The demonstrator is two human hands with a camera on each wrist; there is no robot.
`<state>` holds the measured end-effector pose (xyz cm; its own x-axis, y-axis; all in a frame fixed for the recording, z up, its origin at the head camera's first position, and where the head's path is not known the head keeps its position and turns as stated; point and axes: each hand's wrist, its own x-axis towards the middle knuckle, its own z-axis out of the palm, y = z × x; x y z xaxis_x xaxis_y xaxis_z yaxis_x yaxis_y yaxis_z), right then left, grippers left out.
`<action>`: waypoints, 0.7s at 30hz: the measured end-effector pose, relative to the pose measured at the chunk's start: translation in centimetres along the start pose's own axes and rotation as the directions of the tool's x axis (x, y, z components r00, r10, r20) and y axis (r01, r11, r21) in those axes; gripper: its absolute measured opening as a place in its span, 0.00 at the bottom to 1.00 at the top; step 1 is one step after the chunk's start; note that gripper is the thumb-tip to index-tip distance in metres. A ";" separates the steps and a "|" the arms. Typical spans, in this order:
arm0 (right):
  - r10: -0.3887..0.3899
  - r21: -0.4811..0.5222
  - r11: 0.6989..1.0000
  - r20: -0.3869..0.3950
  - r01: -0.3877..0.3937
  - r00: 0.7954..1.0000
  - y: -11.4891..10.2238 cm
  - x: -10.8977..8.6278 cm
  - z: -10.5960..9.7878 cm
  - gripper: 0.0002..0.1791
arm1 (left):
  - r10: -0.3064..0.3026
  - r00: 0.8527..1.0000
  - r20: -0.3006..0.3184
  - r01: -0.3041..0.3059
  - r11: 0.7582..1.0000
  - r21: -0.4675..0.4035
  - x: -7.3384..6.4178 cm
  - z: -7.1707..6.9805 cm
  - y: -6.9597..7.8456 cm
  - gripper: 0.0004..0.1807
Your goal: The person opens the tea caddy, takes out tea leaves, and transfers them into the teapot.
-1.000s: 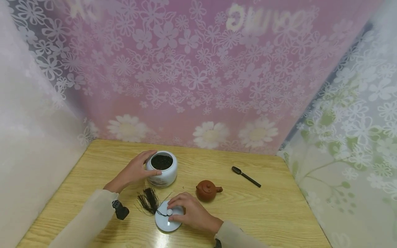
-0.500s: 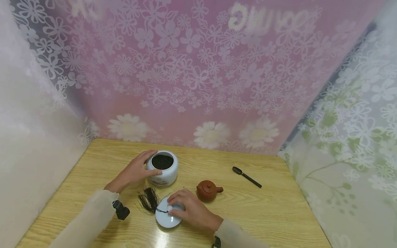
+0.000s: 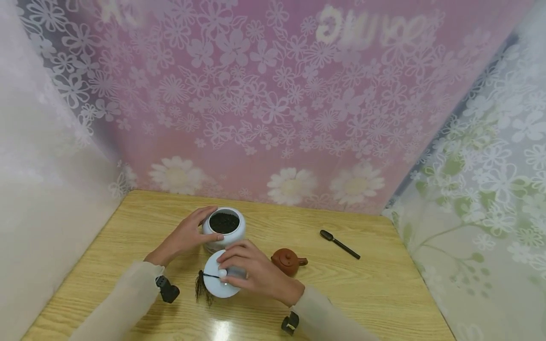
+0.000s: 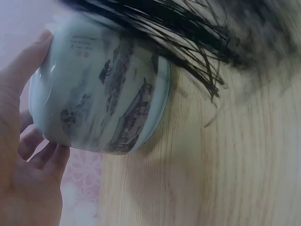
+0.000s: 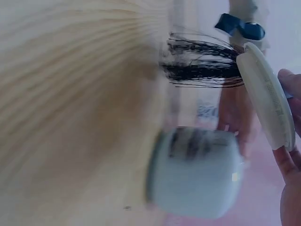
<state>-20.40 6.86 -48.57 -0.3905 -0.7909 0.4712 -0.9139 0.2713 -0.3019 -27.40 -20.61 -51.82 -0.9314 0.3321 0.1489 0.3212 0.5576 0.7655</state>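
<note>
My left hand (image 3: 187,233) grips a white porcelain jar (image 3: 235,238) by its upper side, thumb near and fingers behind the rim. Dark loose leaves (image 3: 224,221) show inside its mouth. In the left wrist view a painted landscape covers the jar's side (image 4: 108,94). With my right hand (image 3: 264,273) I hold the jar's round white lid (image 3: 212,285) by its knob, just in front of the jar. The right wrist view shows the lid (image 5: 265,96) tilted and raised off the table. From it hangs a black tassel (image 5: 202,66).
Right of the jar, close behind my right hand, stands a small reddish-brown clay teapot (image 3: 285,261). Farther right lies a dark scoop (image 3: 340,244) on the wooden table (image 3: 362,293). Flower-patterned curtains (image 3: 273,118) enclose the table at the back and sides.
My right hand has lifted the lid from the table and brought it toward the jar, overlapping the jar's lower front in the head view; the tassel now hangs down. My left hand stays on the jar.
</note>
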 end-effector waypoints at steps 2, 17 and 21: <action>-0.052 -0.040 0.998 -0.003 0.052 0.999 -0.2 0.8 -0.3 0.11 | 0.004 1.000 -0.001 -0.004 1.000 -0.002 -0.1 0.0 0.0 0.54; -0.093 -0.149 0.985 -0.053 0.084 0.994 0.9 4.9 -0.7 0.13 | 0.101 0.995 0.008 -0.100 0.994 -0.044 -0.5 0.0 -0.5 0.46; -0.014 -0.081 0.997 -0.088 0.007 0.996 1.8 5.2 -0.3 0.16 | 0.094 0.996 0.009 -0.093 0.994 -0.061 -0.4 0.0 -0.8 0.44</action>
<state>-24.08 3.43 -46.42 -0.3862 -0.7432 0.5464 -0.9224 0.3095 -0.2309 -27.25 -21.18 -52.53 -0.8956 0.3897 0.2145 0.3954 0.4764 0.7853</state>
